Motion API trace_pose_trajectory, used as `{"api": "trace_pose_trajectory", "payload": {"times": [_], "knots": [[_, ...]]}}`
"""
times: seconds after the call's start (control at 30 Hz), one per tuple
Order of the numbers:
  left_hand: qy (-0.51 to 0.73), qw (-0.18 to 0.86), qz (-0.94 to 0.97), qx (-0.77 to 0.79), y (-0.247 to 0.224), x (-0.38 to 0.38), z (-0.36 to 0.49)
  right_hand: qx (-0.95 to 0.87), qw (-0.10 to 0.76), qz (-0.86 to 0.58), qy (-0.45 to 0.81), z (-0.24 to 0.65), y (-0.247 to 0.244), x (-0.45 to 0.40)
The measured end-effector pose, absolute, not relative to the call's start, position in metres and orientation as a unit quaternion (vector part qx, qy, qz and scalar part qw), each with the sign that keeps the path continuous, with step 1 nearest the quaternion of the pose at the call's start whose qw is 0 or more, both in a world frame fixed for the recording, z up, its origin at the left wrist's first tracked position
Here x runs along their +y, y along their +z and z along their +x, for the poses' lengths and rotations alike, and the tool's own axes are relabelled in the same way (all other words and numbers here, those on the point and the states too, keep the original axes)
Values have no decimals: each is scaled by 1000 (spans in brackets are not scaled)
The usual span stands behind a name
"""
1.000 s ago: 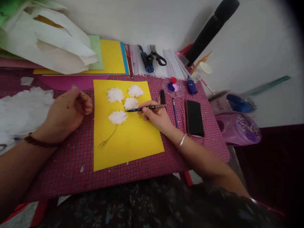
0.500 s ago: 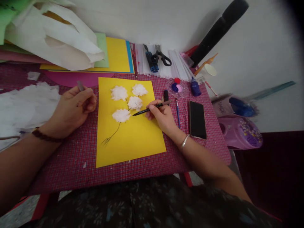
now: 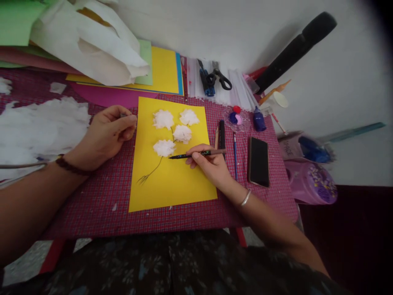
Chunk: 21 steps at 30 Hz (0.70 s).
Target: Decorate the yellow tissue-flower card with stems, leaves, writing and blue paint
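Note:
A yellow sheet [image 3: 172, 184] lies on the checked tablecloth, with several white fluffy paper tufts [image 3: 163, 119] on it and thin dark stem lines [image 3: 153, 170] below. My right hand [image 3: 208, 164] pinches a dark pen [image 3: 184, 156] over the sheet; its tip points left, just under the lowest tuft. Beside the sheet's left edge, my left hand [image 3: 107, 131] is closed with thumb and finger pinched on a small grey piece [image 3: 123, 115], mostly hidden.
White torn paper [image 3: 43, 131] is heaped at the left. Behind are coloured sheets [image 3: 166, 65], scissors [image 3: 219, 76] and a blue cutter [image 3: 206, 80]. To the right lie a paint palette [image 3: 236, 118], a blue bottle [image 3: 259, 119], a brush [image 3: 235, 155] and a phone [image 3: 258, 162].
The view has shifted, so most things appear further right. My right hand and the pen have moved slightly down relative to the sheet. The grey piece in my left hand shows less.

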<state>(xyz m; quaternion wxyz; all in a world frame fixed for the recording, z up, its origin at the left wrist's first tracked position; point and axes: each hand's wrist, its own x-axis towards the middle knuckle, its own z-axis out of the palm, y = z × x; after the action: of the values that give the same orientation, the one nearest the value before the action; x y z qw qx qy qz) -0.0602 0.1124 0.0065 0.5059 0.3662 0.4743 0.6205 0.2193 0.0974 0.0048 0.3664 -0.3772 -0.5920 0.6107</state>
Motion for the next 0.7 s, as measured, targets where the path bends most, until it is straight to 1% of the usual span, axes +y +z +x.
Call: {"api": "trace_pose_trajectory", "payload": {"times": [0.2,0.33,0.47,0.57,0.7], "knots": [[603,526,363,477,10,112,-61,-606,364,-402,582,230,15,68],[593,540,358,479,8,114,-64,-614,379,-408,560,228,9,61],[579,538,368,489,6,117,-66,-597,405,-402,564,222,0,65],[584,518,377,498,5,118,-62,-586,421,-392,571,219,-4,70],[601,461,401,515,1,113,-55,-583,431,-393,565,221,-7,74]]}}
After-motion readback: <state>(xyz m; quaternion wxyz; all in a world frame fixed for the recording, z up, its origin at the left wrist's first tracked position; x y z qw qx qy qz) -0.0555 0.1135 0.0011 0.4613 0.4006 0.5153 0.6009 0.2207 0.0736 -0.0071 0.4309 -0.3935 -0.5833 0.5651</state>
